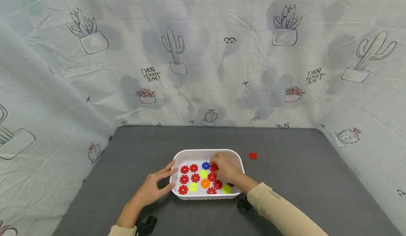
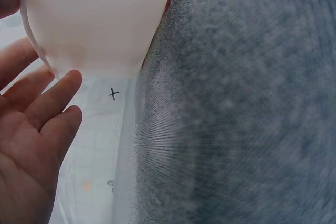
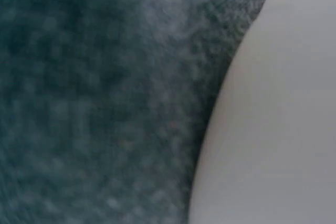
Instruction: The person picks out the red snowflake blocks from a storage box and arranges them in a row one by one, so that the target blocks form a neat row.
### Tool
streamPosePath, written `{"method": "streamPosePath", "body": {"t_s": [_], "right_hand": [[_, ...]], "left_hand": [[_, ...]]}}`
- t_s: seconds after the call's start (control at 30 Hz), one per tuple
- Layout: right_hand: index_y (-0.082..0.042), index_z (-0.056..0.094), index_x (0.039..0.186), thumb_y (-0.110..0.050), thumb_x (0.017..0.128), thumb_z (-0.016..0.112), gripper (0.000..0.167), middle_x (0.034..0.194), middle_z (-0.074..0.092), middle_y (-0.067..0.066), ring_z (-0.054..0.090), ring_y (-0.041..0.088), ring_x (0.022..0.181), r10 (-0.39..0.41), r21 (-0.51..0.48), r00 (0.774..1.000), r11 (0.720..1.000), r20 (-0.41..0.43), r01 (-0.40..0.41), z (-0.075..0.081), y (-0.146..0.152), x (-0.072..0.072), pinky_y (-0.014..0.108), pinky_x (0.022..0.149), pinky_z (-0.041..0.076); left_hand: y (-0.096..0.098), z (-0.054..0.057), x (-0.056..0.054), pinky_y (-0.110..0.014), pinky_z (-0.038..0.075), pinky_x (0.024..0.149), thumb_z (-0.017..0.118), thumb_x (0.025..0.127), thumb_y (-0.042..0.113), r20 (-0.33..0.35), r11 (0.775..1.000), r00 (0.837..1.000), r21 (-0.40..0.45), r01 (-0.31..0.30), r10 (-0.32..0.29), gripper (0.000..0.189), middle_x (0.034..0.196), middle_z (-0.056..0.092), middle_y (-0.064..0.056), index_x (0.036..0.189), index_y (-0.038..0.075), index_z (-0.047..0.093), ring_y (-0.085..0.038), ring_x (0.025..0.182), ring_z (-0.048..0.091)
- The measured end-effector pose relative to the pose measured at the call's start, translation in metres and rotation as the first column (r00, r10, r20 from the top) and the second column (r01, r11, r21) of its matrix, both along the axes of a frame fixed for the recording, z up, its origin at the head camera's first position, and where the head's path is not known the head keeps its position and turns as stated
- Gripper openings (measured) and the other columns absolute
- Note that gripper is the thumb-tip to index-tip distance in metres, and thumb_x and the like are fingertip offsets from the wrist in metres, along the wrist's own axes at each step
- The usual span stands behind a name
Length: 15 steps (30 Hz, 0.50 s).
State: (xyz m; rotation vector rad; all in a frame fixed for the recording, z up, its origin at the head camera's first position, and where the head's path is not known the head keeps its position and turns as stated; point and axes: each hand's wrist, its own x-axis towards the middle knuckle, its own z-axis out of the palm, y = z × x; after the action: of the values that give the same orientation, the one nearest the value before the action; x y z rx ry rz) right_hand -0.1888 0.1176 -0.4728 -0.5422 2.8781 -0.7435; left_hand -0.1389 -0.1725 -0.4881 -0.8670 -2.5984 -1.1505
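Observation:
A white plastic tray (image 1: 206, 196) holds notched plastic discs, laid out mostly in rows: several red discs (image 1: 184, 179), a blue disc (image 1: 205, 165), an orange disc (image 1: 205, 183) and yellow-green discs (image 1: 193, 187). My left hand (image 1: 153, 187) rests its spread fingers at the tray's left rim; the left wrist view shows those fingers (image 2: 58, 98) beside the tray wall (image 2: 94, 19). Inside the tray, toward the back right, my right hand (image 1: 226, 168) reaches down with bent fingers and pinches a red disc (image 1: 214, 168), partly covered by them.
One more red disc (image 1: 252, 155) lies on the grey table (image 1: 285, 179), behind and right of the tray. A white curtain (image 1: 203, 70) printed with cacti hangs behind the table. The tray's pale outer wall (image 3: 273, 119) fills the right of the right wrist view.

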Motion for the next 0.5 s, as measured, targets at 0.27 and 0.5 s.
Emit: {"method": "streamPosePath", "body": {"t_s": [0.27, 0.5], "right_hand": [[-0.008, 0.067, 0.103, 0.001, 0.080, 0.069, 0.025, 0.106, 0.059, 0.005, 0.055, 0.020, 0.095, -0.012, -0.041, 1.000, 0.999, -0.029, 0.011, -0.0001, 0.0028, 0.0020, 0.037, 0.090, 0.051], [-0.007, 0.067, 0.104, -0.004, 0.080, 0.072, 0.024, 0.096, 0.065, 0.003, 0.058, 0.017, 0.086, -0.049, -0.143, 0.999, 0.989, -0.018, 0.046, 0.0035, 0.0070, -0.0006, 0.035, 0.083, 0.054]], "left_hand": [[0.0021, -0.0001, 0.0022, -0.048, 0.046, 0.097, 0.071, 0.085, 0.017, 0.011, 1.000, 1.000, -0.014, -0.011, 0.012, 0.045, 0.147, 0.044, -0.006, 0.128, 0.009, 0.061, -0.027, 0.129, 0.047], [0.0037, 0.0018, 0.0040, -0.050, 0.045, 0.097, 0.071, 0.084, 0.018, 0.019, 1.000, 1.000, -0.017, -0.022, 0.022, 0.045, 0.146, 0.044, -0.009, 0.127, 0.008, 0.061, -0.028, 0.130, 0.047]]}}
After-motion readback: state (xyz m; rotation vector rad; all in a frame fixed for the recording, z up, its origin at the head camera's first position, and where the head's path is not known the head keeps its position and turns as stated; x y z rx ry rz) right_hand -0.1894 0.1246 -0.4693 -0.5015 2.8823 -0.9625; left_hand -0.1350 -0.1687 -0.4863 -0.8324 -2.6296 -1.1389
